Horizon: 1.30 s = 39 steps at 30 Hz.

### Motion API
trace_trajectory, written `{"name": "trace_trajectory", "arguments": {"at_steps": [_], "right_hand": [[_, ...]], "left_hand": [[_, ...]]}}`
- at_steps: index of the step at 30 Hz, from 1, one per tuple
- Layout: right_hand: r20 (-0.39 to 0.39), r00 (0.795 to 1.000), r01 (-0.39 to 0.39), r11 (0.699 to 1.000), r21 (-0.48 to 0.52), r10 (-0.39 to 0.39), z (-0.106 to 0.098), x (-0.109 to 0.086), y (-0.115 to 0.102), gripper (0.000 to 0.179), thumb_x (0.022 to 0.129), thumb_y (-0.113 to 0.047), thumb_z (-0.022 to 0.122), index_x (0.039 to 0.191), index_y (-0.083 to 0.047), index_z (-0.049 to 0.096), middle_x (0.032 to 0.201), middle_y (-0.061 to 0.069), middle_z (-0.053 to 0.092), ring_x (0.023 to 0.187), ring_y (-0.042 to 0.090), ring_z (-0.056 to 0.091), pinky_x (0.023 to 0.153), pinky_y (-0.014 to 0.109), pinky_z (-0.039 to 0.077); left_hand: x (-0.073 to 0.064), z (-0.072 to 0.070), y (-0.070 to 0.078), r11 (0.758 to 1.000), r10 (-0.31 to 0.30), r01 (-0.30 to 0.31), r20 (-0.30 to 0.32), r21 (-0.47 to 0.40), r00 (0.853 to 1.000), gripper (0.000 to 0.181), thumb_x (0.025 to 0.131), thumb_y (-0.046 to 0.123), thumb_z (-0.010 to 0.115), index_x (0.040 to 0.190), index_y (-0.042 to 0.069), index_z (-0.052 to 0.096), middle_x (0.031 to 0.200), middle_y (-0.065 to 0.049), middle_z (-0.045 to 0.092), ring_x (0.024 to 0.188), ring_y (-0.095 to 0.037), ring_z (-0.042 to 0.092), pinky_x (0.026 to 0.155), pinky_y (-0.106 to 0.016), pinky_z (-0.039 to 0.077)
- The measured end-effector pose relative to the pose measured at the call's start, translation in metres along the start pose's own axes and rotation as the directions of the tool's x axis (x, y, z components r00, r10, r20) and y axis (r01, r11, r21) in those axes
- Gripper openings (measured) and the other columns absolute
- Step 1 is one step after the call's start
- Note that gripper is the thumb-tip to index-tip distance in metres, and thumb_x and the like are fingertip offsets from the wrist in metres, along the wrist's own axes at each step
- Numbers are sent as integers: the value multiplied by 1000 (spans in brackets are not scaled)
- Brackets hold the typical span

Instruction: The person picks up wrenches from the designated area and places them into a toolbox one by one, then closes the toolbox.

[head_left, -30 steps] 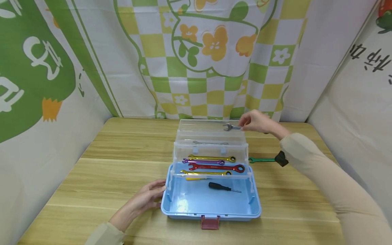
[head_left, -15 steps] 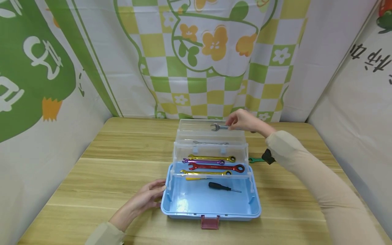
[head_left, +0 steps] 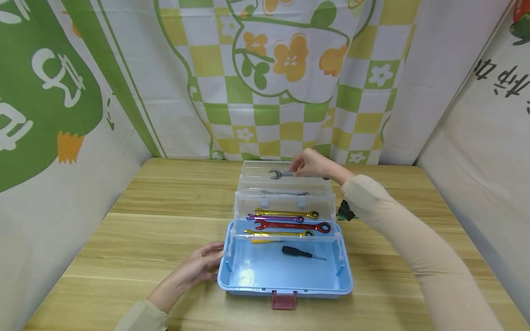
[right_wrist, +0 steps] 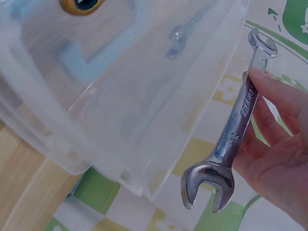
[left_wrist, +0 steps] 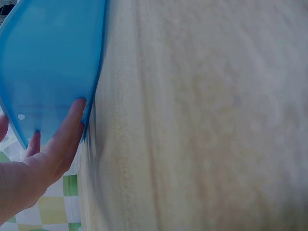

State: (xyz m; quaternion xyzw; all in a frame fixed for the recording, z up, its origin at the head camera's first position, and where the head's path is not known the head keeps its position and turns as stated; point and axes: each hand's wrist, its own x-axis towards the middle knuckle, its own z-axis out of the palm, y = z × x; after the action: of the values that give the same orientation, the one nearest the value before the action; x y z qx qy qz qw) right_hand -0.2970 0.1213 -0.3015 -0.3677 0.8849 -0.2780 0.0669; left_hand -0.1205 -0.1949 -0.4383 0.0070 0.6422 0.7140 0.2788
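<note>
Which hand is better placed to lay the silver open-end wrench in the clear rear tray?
Right, most likely. The right hand pinches the silver open-end wrench near the clear rear tray; the left hand is farther away, touching the blue toolbox.

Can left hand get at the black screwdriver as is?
Probably yes: the left hand rests against the box, and the black screwdriver lies in its front part, uncovered by the trays.

Right hand (right_wrist: 281,154) pinching silver wrench (right_wrist: 236,120), stamped 12, near clear trays (right_wrist: 144,130). Blurred second wrench (right_wrist: 177,39) within; gold ring end (right_wrist: 71,8) nearer.
</note>
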Motion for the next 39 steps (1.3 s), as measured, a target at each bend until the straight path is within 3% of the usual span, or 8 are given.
{"name": "trace_trajectory", "arguments": {"at_steps": [19, 39], "right_hand": [[63, 998, -10, 999, 37, 7, 26, 25, -17, 17, 75, 7, 61, 92, 5, 63, 88, 16, 64, 81, 23, 60, 73, 25, 51], [83, 997, 1, 1000, 9, -1, 43, 36, -21, 17, 76, 7, 61, 92, 4, 64, 89, 15, 65, 83, 23, 60, 75, 25, 50]], "left_hand": [[0, 0, 0, 1000, 3, -3, -3, 0, 1000, 63, 90, 20, 49, 134, -10, 15, 131, -30, 30, 106, -24, 49, 86, -47, 44], [-1, 0, 1, 1000, -3, 3, -13, 13, 1000, 63, 90, 21, 49, 134, -9, 16, 132, -28, 30, 107, -24, 48, 85, -46, 45]]}}
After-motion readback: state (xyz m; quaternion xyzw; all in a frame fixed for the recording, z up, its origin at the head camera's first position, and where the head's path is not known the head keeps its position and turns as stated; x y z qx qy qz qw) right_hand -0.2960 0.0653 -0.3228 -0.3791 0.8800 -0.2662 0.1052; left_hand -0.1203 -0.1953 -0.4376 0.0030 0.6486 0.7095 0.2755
